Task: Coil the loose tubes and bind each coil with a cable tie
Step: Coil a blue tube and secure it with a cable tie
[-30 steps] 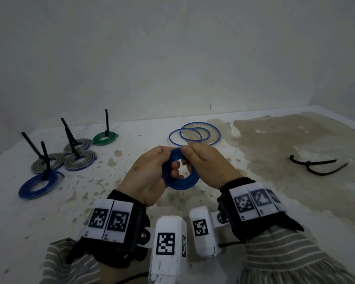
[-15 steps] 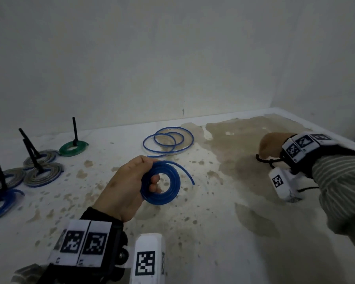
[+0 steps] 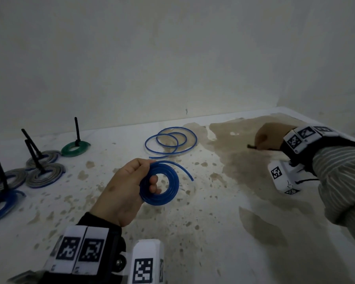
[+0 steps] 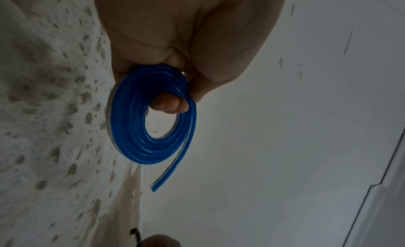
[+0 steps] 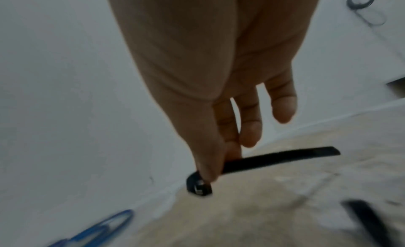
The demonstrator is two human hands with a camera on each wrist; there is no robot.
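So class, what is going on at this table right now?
A person is bundling tubes. The left hand holds a freshly wound blue coil, fingers through its middle, its free end sticking out, not yet tied. The right hand has reached out to the right and pinches a black cable tie near its head. Another loose blue tube lies farther back on the table. At the left sit finished coils, each with a black tie standing up.
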